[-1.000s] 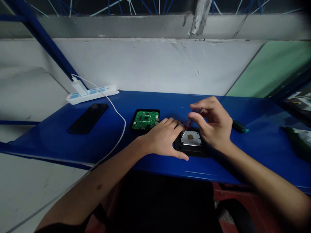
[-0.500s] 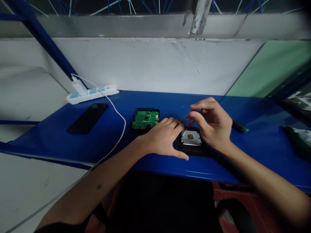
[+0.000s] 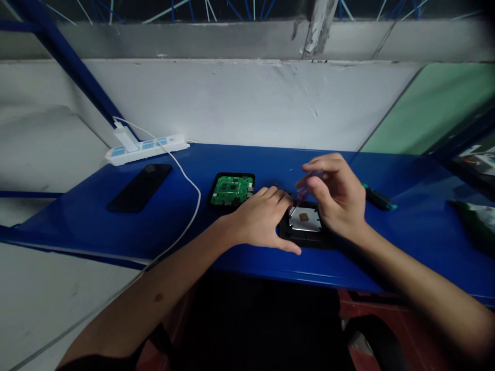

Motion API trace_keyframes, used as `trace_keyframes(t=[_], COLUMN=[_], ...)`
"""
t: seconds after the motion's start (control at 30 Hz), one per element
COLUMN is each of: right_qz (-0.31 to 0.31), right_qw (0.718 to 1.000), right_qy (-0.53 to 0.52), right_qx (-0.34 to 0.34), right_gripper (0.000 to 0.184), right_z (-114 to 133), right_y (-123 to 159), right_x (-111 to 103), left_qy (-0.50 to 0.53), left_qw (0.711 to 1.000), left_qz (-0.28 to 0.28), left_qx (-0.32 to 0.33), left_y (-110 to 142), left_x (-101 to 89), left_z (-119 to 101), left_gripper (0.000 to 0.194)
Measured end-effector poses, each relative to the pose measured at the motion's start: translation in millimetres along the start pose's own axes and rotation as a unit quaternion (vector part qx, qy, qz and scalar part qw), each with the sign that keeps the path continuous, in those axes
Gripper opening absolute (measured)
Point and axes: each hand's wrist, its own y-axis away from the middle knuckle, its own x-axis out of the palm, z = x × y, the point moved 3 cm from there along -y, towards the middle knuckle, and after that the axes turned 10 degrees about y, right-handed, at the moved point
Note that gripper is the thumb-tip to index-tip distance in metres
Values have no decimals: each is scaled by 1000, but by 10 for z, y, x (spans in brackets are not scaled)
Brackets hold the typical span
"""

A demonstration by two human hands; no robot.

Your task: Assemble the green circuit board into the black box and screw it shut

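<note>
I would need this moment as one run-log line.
right hand: holds screwdriver, tip at left edge of metal plate | left hand: at left side of black case | left of case: green circuit board

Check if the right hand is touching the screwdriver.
Touching: the head view shows the right hand holding the screwdriver by its translucent handle, between thumb and fingers.
</note>
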Motion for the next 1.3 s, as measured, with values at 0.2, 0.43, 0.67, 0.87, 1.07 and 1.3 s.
trace_keyframes(t=[0.2, 0.43, 0.67, 0.87, 1.07, 1.3], right_qz=[-16, -22, -7, -46, 5, -30], right_qw=[1000, 999, 1000, 997, 1000, 998], right_qy=[22, 46, 4, 59, -7, 32], right_qx=[-16, -5, -9, -20, 22, -35], right_gripper=[16, 25, 16, 17, 24, 17], right_z=[-10, 90, 75, 91, 60, 55], right_y=[-24, -19, -24, -43, 18, -42], right_x=[-18, -35, -24, -53, -28, -40], left_qy=[8, 1, 5, 5, 7, 8], left_qw=[1000, 1000, 1000, 1000, 1000, 1000], left_qz=[5, 10, 9, 14, 17, 20], left_qx=[-10, -3, 0, -7, -8, -9], left_y=[0, 4, -1, 2, 7, 3], left_x=[4, 9, -6, 6, 12, 11], left_z=[3, 11, 3, 12, 20, 12], left_gripper=[95, 93, 90, 93, 93, 92])
